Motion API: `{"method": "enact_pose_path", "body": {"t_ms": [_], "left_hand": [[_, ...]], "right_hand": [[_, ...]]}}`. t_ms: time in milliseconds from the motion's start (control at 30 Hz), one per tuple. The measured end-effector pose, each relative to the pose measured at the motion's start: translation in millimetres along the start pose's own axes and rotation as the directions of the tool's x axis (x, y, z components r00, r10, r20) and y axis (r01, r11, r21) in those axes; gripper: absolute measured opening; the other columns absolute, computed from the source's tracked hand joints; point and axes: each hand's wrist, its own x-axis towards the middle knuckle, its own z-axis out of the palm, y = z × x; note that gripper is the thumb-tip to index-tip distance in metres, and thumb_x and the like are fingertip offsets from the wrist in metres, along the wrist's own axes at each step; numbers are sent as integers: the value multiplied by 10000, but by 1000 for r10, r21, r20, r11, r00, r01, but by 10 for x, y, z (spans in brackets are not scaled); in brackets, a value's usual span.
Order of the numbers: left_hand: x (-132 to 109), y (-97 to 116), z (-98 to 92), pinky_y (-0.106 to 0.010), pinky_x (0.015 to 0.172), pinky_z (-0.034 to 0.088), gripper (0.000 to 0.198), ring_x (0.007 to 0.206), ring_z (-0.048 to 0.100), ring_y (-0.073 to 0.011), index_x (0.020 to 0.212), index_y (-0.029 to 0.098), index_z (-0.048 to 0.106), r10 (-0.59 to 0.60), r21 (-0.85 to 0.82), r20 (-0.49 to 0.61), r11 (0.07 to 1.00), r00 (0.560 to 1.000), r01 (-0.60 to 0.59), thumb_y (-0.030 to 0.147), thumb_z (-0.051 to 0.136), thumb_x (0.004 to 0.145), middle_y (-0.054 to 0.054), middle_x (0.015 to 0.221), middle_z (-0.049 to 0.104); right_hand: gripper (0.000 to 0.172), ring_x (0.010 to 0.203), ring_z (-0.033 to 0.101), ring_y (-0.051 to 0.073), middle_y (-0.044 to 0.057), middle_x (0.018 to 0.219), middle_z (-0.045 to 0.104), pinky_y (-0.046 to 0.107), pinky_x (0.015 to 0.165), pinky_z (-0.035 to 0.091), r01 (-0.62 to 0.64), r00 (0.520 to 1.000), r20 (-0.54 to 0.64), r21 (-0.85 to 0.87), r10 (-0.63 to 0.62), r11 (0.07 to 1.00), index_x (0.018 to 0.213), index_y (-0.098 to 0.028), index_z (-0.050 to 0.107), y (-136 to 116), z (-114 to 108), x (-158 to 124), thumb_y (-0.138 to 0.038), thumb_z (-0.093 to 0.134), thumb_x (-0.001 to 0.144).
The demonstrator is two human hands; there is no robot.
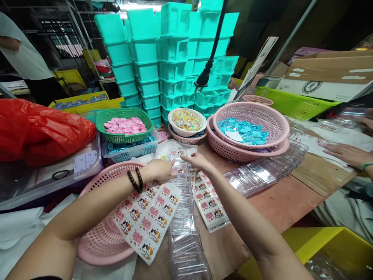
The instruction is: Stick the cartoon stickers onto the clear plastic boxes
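My left hand (161,170), its wrist in dark beads, is closed at the top of a sticker sheet (155,223) printed with cartoon cats and pink lettering. That sheet slopes over the rim of a pink basket (101,249). My right hand (198,161) is closed too, with thumb and forefinger reaching to the edge of a clear plastic case (178,153); anything between the fingertips is too small to make out. Cat stickers show on the far cases of an overlapping row of clear cases (186,237). Under my right forearm lies another sticker sheet (208,200).
Green (100,130) and large pink (279,116) baskets hold pink and blue pieces. A white bowl (173,126) holds wrapped items. Stacked teal bins (171,70) rise behind; a black plug (204,77) hangs in front. At right, another person's hand (346,153) rests on a sheet.
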Motion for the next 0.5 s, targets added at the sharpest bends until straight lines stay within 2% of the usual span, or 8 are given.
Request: {"method": "enact_pose_path", "body": {"t_ms": [100, 200, 367, 500], "left_hand": [[74, 27, 61, -387, 831, 510, 657, 1101, 676, -348, 1513, 149, 379, 15, 1, 25, 1000, 1000, -15, 519, 367, 970, -213, 1217, 708], [114, 44, 113, -389, 828, 510, 652, 1108, 672, -353, 1517, 175, 377, 22, 5, 33, 1000, 999, -22, 531, 375, 971, -209, 1243, 698], [111, 51, 125, -402, 853, 500, 692, 1131, 661, -366, 1524, 149, 374, 12, 10, 42, 1000, 999, -13, 561, 363, 968, -228, 1236, 696], [112, 43, 131, -380, 855, 498, 692, 1115, 670, -340, 1531, 184, 363, 2, -12, 42, 1000, 999, -1, 561, 411, 953, -202, 1247, 698]], "right_hand": [[861, 551, 585, 192, 39, 692, 651, 293, 477, 440, -16, 997, 78, 71, 10, 997, 1126, -134, 606, -1, 99, 94, -574, 898, 446], [907, 501, 551, 184, -6, 599, 604, 292, 447, 421, -49, 991, 126, 106, 35, 993, 1137, -147, 607, 11, 148, 150, -562, 916, 392], [720, 460, 506, 162, -19, 549, 550, 300, 442, 410, -75, 991, 116, 112, 62, 991, 945, -165, 625, 36, 193, 191, -624, 878, 451], [603, 470, 514, 177, -9, 525, 545, 321, 465, 429, -65, 992, 115, 85, 55, 994, 777, -182, 592, 18, 205, 180, -600, 884, 456]]}}
